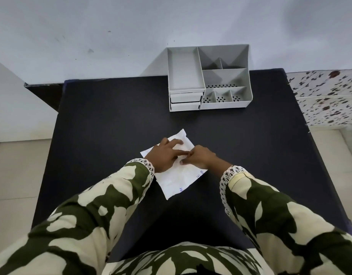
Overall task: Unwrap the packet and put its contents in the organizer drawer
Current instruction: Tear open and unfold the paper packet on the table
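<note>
A flat white packet [176,180] with small blue print lies on the black table [111,126], in the middle. My left hand [164,153] rests flat on its left part, fingers spread. My right hand [201,157] pinches the packet's right edge with curled fingers. What is inside the packet is hidden. The grey organizer [207,78] stands at the table's far edge. Its two small drawers [186,101] at the front left are shut.
The organizer has several open compartments on top, a long tray at the left and small perforated bins at the right. A pale wall rises behind the table. A floral-patterned surface [328,96] lies to the right. Tiled floor shows at both sides.
</note>
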